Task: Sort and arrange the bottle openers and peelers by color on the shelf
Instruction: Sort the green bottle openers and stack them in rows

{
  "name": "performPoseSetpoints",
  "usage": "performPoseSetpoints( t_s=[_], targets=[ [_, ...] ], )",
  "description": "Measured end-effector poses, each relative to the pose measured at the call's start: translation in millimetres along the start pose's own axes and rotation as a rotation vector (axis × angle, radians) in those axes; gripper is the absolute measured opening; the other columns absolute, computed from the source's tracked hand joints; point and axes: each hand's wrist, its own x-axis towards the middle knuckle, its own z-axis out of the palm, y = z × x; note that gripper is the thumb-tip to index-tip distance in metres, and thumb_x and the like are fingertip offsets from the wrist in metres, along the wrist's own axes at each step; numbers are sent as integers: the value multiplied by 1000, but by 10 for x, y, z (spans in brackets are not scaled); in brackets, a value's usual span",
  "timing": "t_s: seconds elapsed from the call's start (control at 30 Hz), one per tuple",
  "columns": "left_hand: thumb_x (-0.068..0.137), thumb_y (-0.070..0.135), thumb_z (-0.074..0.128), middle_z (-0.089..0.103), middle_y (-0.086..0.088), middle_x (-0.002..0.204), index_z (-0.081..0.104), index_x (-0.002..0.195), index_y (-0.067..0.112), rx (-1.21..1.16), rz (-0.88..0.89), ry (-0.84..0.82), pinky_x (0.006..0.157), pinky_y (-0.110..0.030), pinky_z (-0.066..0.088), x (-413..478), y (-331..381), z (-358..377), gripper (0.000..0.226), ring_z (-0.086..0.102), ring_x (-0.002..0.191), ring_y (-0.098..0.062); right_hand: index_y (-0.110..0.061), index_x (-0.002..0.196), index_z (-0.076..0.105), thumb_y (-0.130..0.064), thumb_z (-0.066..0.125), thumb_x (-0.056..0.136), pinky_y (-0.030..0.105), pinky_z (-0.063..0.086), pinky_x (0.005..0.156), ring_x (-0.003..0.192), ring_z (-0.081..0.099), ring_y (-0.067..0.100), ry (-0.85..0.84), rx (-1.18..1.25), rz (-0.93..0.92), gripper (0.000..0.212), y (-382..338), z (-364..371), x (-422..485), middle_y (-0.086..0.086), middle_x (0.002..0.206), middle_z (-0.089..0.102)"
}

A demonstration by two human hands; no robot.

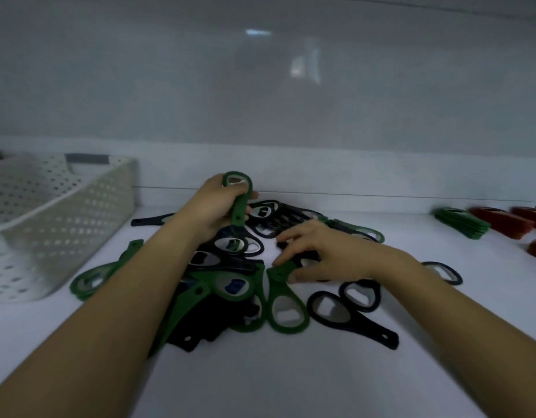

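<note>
A mixed pile of green and black bottle openers (230,276) lies on the white shelf (291,372) in front of me. My left hand (212,209) grips a green opener (239,194) upright above the pile, its ring end up. My right hand (324,251) reaches into the pile, and its thumb and fingers pinch the handle tip of another green opener (286,309) that lies flat. Loose black openers (348,318) lie to the right of it. At the far right stand a sorted green stack (460,221) and red stacks (502,224).
A white perforated basket (49,218) stands at the left on the shelf. A green opener (94,276) lies beside it. The shelf's back wall rises close behind the pile. A yellow object shows at the right edge.
</note>
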Motion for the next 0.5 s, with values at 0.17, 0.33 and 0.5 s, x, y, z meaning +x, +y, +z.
performPoseSetpoints(
  t_s=[0.17, 0.33, 0.5],
  targets=[
    [100, 27, 41, 64, -8, 93, 53, 96, 13, -1, -150, -100, 59, -28, 47, -127, 10, 63, 19, 56, 70, -17, -15, 114, 65, -35, 63, 83, 18, 33, 86, 98, 41, 9, 425, -139, -132, 36, 39, 39, 52, 1, 107, 53],
    [97, 37, 44, 66, -11, 96, 52, 119, 9, -78, -256, -233, 64, -29, 56, -207, 23, 143, 36, 64, 76, -19, -11, 114, 62, -29, 50, 84, 22, 46, 72, 80, 51, 6, 731, -64, -183, 37, -23, 63, 52, -5, 97, 51],
    [98, 20, 45, 64, -12, 96, 52, 118, 4, -141, -177, -334, 67, -28, 59, -244, 27, 210, 26, 66, 76, -18, -11, 121, 59, -10, 51, 87, 14, 46, 86, 97, 56, 8, 675, -16, -275, 35, -90, 150, 75, 0, 110, 62]
  ],
)
